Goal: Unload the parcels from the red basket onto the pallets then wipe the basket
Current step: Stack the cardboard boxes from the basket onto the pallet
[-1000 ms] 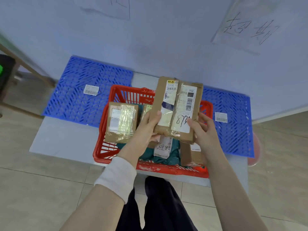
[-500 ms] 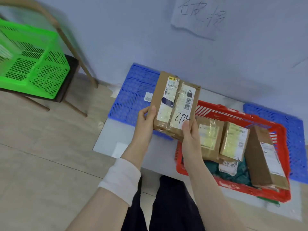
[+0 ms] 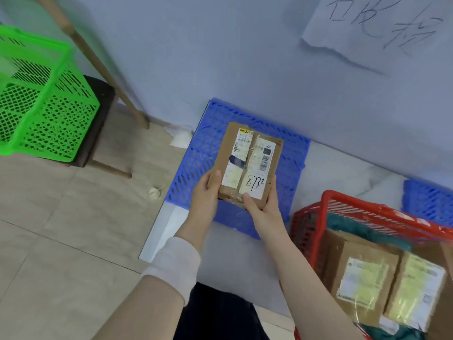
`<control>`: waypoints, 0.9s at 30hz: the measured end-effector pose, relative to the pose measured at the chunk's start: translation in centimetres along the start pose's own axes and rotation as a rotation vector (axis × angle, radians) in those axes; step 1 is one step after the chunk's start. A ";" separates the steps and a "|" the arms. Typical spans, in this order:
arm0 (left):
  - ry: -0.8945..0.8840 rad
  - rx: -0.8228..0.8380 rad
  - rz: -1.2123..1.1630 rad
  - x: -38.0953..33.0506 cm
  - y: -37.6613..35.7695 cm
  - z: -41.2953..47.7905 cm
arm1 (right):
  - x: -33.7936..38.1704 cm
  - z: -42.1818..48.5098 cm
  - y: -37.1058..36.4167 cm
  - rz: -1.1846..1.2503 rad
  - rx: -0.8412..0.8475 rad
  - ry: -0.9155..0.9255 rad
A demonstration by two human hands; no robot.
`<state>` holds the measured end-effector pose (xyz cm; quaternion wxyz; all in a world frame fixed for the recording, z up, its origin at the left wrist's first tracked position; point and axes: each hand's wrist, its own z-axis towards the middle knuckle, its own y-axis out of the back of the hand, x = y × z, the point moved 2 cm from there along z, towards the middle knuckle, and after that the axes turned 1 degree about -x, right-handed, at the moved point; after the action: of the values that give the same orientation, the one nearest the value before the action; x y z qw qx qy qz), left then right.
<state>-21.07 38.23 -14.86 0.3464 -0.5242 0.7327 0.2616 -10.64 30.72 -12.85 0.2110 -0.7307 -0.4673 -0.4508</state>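
Wall (image 3: 245, 57) — pale blue, filling the upper frame; a torn paper sign (image 3: 382, 28) with handwritten characters is fixed at upper right.

Tiled floor (image 3: 61, 229) — beige, at lower left; a grey slab (image 3: 338, 168) is laid on it against the wall.

Green basket (image 3: 41, 99) — mesh plastic, set on a dark wooden stool (image 3: 98, 123) at far left.

Red basket (image 3: 316, 222) — seen at lower right on the grey slab, partly cut off by the frame. Two taped cardboard parcels (image 3: 362, 278) are lying in it side by side, touching, over something teal.

Blue pallet (image 3: 196, 155) — lattice plastic, laid on the slab against the wall, left of the red basket. A second blue pallet (image 3: 426, 200) is glimpsed beyond the basket at right.

Held parcel (image 3: 250, 163) — flat brown carton, taped, bearing two white labels and the handwritten number 8732. It is held over the blue pallet, near end gripped; whether the far end touches the lattice cannot be told.

Left hand (image 3: 206, 195) — fingers closed on the parcel's lower left edge, thumb on top; a white sleeve cuff (image 3: 176, 263) is worn at the wrist.

Right hand (image 3: 264, 207) — clamped on the parcel's lower right corner, thumb pressed onto the label.
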 end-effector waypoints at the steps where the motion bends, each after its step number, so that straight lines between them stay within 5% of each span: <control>1: 0.004 -0.009 0.013 0.1 0.4 1.8 | -0.3 1.8 -0.5 -0.030 0.029 -0.010; 14: -0.071 -0.106 0.049 1.0 2.3 25.8 | -5.5 23.9 -7.1 -0.096 0.084 -0.045; 27: -0.120 -0.173 0.121 0.4 1.7 30.3 | -5.9 28.7 -7.2 -0.122 0.102 -0.073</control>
<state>-15.68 61.16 -34.02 0.3264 -0.4904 0.7157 0.3751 -4.57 52.15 -33.17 0.2031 -0.7050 -0.5408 -0.4114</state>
